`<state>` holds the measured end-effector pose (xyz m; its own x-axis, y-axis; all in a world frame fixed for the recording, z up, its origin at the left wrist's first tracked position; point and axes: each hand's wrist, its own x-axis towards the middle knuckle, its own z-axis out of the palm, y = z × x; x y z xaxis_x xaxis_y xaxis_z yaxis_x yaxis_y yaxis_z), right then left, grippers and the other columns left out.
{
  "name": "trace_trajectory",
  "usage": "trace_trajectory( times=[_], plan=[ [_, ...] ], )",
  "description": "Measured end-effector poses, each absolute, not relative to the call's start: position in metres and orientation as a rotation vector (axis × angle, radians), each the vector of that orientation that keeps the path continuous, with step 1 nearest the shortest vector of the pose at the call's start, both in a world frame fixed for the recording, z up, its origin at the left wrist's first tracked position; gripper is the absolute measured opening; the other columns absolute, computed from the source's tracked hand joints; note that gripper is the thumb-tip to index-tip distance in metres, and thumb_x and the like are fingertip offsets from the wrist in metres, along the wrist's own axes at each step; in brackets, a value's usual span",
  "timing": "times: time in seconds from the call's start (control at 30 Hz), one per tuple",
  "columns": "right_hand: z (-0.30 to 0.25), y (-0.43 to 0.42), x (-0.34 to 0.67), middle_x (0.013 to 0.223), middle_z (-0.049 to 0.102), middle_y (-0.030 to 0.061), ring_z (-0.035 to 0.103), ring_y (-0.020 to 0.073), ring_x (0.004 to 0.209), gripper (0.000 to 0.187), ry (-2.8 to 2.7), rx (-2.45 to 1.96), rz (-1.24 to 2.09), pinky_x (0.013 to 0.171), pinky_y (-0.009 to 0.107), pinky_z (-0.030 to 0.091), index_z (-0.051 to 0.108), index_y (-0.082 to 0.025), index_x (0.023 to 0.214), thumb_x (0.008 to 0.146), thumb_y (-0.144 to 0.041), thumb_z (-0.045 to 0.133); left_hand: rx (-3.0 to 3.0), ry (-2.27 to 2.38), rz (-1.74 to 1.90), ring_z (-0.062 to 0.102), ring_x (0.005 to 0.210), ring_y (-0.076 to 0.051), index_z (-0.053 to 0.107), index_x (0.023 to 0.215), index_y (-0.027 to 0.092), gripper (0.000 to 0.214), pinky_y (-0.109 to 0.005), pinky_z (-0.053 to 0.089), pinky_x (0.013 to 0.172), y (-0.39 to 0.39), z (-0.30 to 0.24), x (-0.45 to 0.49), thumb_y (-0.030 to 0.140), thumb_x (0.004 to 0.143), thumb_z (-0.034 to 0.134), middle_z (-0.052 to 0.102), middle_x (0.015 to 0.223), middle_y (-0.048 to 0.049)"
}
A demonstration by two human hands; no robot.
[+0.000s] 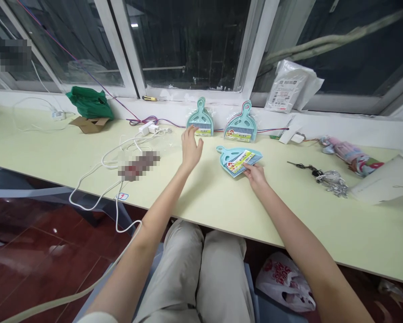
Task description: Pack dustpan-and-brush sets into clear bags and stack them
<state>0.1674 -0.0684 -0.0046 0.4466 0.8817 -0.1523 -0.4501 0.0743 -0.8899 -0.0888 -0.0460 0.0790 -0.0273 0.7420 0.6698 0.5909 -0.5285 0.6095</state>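
Three teal mini dustpan sets in clear wrap are on the pale yellow table [221,202]. One dustpan [238,159] lies flat, and my right hand [254,174] pinches its near edge by the label. Two more stand against the window sill: the left dustpan [200,119] and the right dustpan [240,123]. My left hand [190,146] hovers open with fingers stretched, just in front of the left standing dustpan, touching nothing.
White cables [114,161] and a charger [147,128] lie at the left. A green bag [90,103] and cardboard piece [89,124] sit far left. A key bunch [329,179], folded umbrella [349,157] and white parcel bag [288,87] are at the right. A plastic bag [285,282] lies below.
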Motion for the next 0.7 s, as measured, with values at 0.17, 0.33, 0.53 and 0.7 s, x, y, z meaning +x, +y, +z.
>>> trace_trajectory(
  times=[0.17, 0.33, 0.53, 0.7],
  plan=[
    [-0.001, -0.068, 0.167, 0.072, 0.071, -0.001, 0.072, 0.0166, 0.074, 0.025, -0.496, -1.09, 1.067, 0.077, 0.035, 0.062, 0.06, -0.02, 0.078, 0.065, -0.001, 0.069, 1.899, 2.075, 0.738, 0.021, 0.146, -0.033, 0.039, 0.142, 0.01, 0.052, -0.058, 0.017, 0.114, 0.029, 0.038, -0.103, 0.032, 0.094, 0.037, 0.03, 0.154, -0.0217],
    [0.0, -0.068, 0.166, 0.075, 0.072, -0.0012, 0.071, 0.0133, 0.069, 0.022, -0.477, -1.078, 1.065, 0.075, 0.03, 0.063, 0.062, -0.02, 0.078, 0.068, -0.001, 0.067, 2.188, 2.038, 0.595, 0.053, 0.122, -0.03, 0.067, 0.106, 0.016, 0.045, -0.057, 0.017, 0.113, 0.014, 0.029, -0.097, 0.036, 0.099, 0.028, 0.063, 0.123, -0.0169],
    [0.007, -0.071, 0.169, 0.075, 0.072, -0.0004, 0.071, 0.0132, 0.073, 0.02, -0.448, -1.08, 1.06, 0.078, 0.029, 0.062, 0.061, -0.019, 0.079, 0.072, -0.001, 0.064, 2.326, 2.07, 0.543, 0.056, 0.115, -0.029, 0.059, 0.12, 0.016, 0.033, -0.043, 0.038, 0.1, 0.001, 0.037, -0.086, 0.029, 0.09, 0.053, 0.063, 0.119, -0.017],
    [0.015, -0.076, 0.168, 0.077, 0.073, 0.0005, 0.072, 0.0168, 0.078, 0.021, -0.521, -1.036, 1.056, 0.079, 0.033, 0.063, 0.062, -0.019, 0.082, 0.069, -0.003, 0.069, 2.339, 2.011, 0.371, 0.057, 0.112, -0.03, 0.068, 0.104, 0.016, 0.024, -0.038, 0.046, 0.089, 0.003, 0.032, -0.087, 0.021, 0.089, 0.05, 0.064, 0.114, -0.0167]
  ],
)
